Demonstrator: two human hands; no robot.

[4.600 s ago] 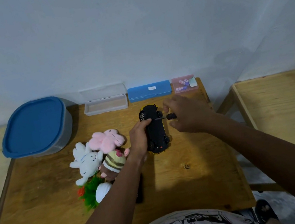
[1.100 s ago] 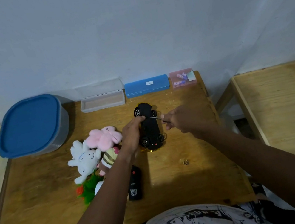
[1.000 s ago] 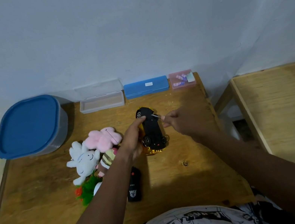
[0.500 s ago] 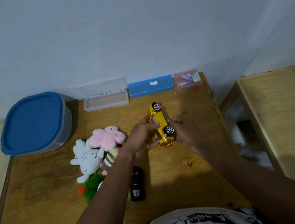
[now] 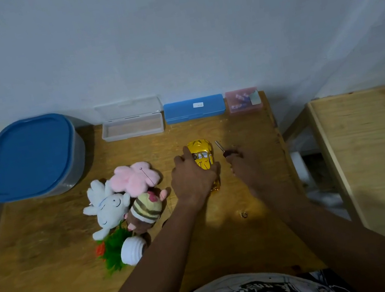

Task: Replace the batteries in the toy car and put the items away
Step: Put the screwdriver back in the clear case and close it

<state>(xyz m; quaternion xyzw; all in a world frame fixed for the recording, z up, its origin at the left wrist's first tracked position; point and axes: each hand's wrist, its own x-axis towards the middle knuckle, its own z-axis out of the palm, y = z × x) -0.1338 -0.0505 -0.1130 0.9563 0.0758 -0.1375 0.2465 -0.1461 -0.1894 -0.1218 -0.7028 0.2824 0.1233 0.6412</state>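
A shiny yellow toy car (image 5: 202, 155) stands on its wheels on the wooden table (image 5: 54, 273), roof up, nose toward the wall. My left hand (image 5: 193, 178) lies over its rear half and grips it. Just right of the car, my right hand (image 5: 247, 165) holds a small screwdriver (image 5: 223, 149) with a dark handle, its metal tip pointing up and away. A pink box (image 5: 244, 104) with batteries sits at the back right. The black remote is hidden under my left forearm.
Along the wall stand a blue-lidded grey tub (image 5: 30, 157), an open clear case (image 5: 131, 124) and a shut blue case (image 5: 194, 109). Plush toys (image 5: 124, 201) and a small green plant (image 5: 117, 249) lie left of my left arm. A second table (image 5: 382, 163) stands at right.
The car was upside down with the screwdriver at its underside; it was then turned over and now stands upright on the table. My right hand has drawn away to the right with the screwdriver.
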